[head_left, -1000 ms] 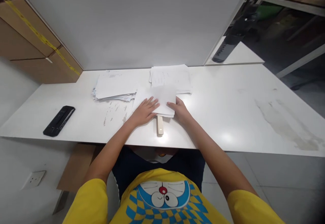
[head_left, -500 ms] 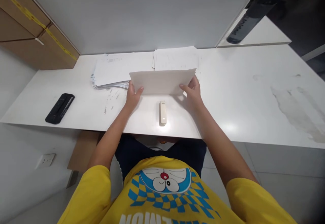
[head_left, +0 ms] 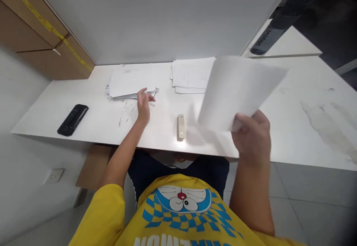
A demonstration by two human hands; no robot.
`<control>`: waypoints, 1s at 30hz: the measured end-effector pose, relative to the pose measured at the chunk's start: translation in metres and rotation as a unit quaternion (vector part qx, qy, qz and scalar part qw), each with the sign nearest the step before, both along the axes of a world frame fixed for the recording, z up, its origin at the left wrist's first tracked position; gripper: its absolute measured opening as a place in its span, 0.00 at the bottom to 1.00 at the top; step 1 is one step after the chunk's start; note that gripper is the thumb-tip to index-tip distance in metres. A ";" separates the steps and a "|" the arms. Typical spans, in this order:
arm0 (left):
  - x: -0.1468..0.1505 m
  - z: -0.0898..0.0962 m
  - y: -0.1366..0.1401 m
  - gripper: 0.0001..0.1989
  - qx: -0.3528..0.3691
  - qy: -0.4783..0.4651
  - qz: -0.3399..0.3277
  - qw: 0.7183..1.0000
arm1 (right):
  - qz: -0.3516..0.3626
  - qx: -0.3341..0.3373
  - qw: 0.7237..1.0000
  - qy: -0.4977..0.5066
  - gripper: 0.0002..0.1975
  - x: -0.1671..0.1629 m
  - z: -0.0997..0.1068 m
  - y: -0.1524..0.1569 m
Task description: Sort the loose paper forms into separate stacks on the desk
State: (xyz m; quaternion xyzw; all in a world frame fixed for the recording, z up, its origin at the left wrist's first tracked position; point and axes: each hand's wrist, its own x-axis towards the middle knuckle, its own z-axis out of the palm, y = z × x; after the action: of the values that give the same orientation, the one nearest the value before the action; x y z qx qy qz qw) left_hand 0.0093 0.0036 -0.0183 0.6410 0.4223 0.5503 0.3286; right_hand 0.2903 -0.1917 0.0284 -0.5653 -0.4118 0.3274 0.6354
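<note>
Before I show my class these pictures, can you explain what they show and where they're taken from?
There is no machine here: these are a person's two bare hands, seen by a camera worn on the head, looking forward and down. The right hand holds up white paper, slightly blurred, above the white table. The left hand is open beside the left stack; contact is unclear. What looks like a cream stapler lies between the hands, with another stack behind it.
</note>
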 end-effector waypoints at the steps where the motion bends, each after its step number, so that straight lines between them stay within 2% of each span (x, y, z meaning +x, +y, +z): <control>1: 0.001 0.002 -0.004 0.19 0.013 0.017 -0.021 1.000 | 0.020 -0.043 0.998 0.038 0.17 -0.002 0.001 -0.020; 3: 0.003 0.007 -0.012 0.17 0.041 0.086 -0.077 0.992 | 0.060 -0.161 0.981 0.086 0.20 -0.008 -0.004 -0.054; 5: 0.005 0.011 -0.019 0.15 0.074 0.176 -0.132 0.973 | 0.065 -0.264 0.959 0.079 0.22 -0.015 -0.018 -0.079; 7: 0.006 0.016 -0.023 0.14 0.100 0.247 -0.160 0.951 | 0.038 -0.312 0.947 0.069 0.24 -0.019 -0.033 -0.099; 10: 0.008 0.019 -0.026 0.13 0.096 0.294 -0.154 0.938 | 0.021 -0.316 0.942 0.113 0.26 -0.016 -0.046 -0.123; 13: 0.009 0.019 -0.028 0.14 0.077 0.309 -0.137 0.938 | 0.093 -0.321 0.930 0.157 0.28 -0.011 -0.039 -0.136; 16: 0.010 0.019 -0.028 0.14 0.104 0.323 -0.129 0.932 | 0.157 -0.332 0.921 0.127 0.28 -0.010 -0.028 -0.138; 18: 0.010 0.018 -0.028 0.15 0.124 0.330 -0.128 0.927 | 0.123 -0.324 0.934 0.081 0.29 -0.010 -0.030 -0.134; 22: 0.009 0.014 -0.026 0.15 0.134 0.341 -0.123 0.922 | 0.012 -0.300 0.953 0.022 0.27 0.000 -0.050 -0.129; 27: 0.007 0.007 -0.027 0.17 0.141 0.361 -0.116 0.915 | -0.049 -0.321 0.944 0.065 0.26 0.010 -0.062 -0.135; 30: 0.013 0.010 -0.037 0.21 0.148 0.380 -0.169 0.897 | -0.083 -0.321 0.938 0.100 0.28 0.008 -0.062 -0.136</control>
State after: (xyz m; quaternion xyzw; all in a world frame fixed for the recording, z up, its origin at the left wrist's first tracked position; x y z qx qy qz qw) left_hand 0.0220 -0.0329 -0.0083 0.9043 0.3141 0.2570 0.1328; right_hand 0.2978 -0.3273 -0.0336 -0.7359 -0.1710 0.4425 0.4832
